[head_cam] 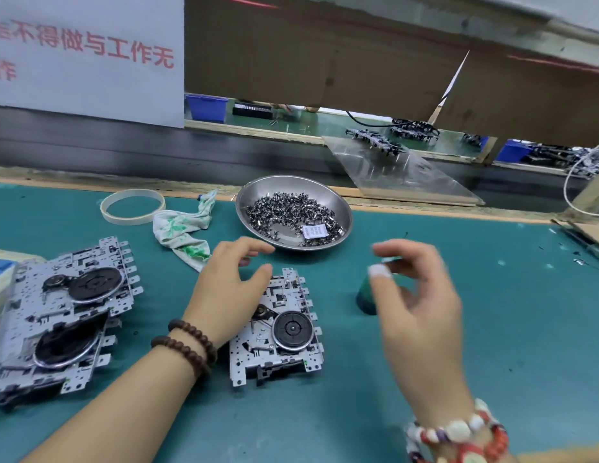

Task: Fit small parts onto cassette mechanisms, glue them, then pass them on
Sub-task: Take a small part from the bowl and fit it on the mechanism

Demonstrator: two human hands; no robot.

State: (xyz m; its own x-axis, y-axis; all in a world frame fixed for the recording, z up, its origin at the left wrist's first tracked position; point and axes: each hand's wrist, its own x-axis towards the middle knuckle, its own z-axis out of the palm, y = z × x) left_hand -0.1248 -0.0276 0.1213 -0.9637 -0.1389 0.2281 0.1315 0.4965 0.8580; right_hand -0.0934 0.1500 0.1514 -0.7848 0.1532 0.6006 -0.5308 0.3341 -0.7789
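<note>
A: Centre of the green desk: one cassette mechanism, silver stamped plate, black round flywheel on top, row of tabs down its right edge.

B: Left hand over its upper left corner, fingers loosely curved and spread, nothing pinched. Dark bead bracelet on that wrist.

A: Right hand raised just right of the mechanism, heavily blurred; fingers curled around something small and teal, maybe, but cannot tell whether gripping. Dark green bottle standing under it, partly hidden.

B: Far left, stack of mechanisms, same plates and flywheels, reaching the frame edge.

A: Behind, steel bowl of small metal parts, close to the desk's rear wooden lip. Stained rag and tape ring left of it.

B: Bare green mat right of the bottle and along the near edge. Clear plastic sheet leaning past the rear lip.
</note>
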